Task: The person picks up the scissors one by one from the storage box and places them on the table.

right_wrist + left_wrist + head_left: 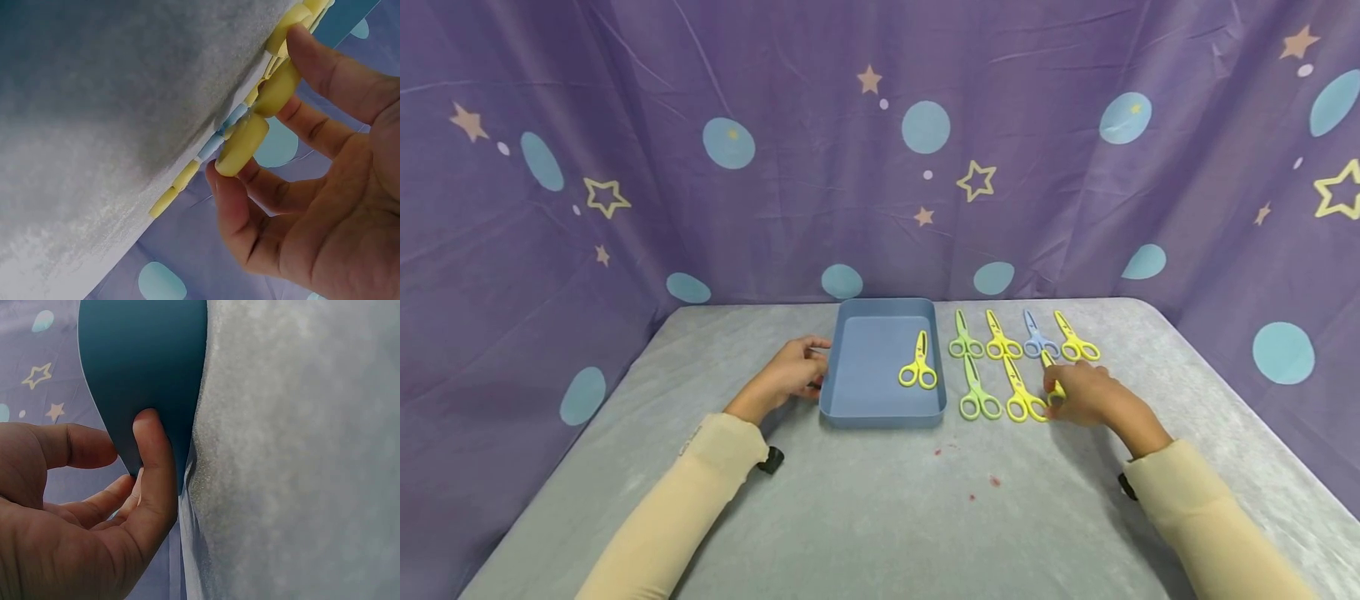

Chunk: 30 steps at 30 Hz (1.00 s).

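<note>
My right hand (1084, 393) grips a pair of yellow scissors (242, 145) by the handle loops, thumb at one loop and a finger at the other. In the right wrist view these loops stand close over the table. My left hand (793, 368) is at the left side of a blue tray (882, 422), one fingertip resting on its outer wall. Inside the tray, toward the right, lies another pair of yellow scissors (919, 367). Beside my right hand are yellow scissors (1019, 396) in the near row and blue scissors (1037, 342) behind.
Green scissors (973, 396) lie in the near row, right of the tray. The far row also holds green scissors (964, 342), yellow scissors (1000, 340) and, at its right end, yellow scissors (1077, 343). A purple patterned curtain (790, 225) hangs behind the grey table (880, 517).
</note>
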Motion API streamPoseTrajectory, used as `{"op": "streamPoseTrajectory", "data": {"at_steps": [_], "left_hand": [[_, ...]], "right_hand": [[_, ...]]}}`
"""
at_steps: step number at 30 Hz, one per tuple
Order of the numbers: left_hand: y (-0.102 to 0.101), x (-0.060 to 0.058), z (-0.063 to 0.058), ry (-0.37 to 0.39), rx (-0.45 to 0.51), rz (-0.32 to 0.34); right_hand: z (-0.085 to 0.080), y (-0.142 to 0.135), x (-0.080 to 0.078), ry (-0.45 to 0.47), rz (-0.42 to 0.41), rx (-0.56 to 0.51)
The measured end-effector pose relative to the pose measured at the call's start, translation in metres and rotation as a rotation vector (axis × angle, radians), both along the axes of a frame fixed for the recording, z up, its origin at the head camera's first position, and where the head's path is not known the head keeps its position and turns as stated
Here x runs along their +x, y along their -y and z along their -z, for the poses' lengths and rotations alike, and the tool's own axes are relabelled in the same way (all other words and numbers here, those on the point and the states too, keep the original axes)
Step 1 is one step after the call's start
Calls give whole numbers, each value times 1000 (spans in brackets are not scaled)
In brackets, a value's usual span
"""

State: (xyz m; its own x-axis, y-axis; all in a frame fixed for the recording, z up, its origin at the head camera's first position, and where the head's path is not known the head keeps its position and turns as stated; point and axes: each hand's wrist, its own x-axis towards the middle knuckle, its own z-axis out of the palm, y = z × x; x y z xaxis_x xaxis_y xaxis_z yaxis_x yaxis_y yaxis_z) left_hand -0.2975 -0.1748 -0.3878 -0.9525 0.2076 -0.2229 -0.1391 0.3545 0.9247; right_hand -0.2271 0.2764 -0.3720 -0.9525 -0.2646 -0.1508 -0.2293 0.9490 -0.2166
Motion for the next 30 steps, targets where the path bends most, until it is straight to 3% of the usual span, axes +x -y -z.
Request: {"op": "streamPoseTrajectory", "data": {"at_steps": [16,20,24,30], "left_hand": [[0,0,-1,9,4,-2],[0,0,-1,9,4,-3],[0,1,-2,5,0,-2],[0,1,-2,9,2,-1]], "right_hand": [[-6,-2,-4,30,-87,8],[-6,0,-5,23,-72,3],[-5,4,-6,-17,-50,1],[-1,13,-6,-160,-72,-36]]}}
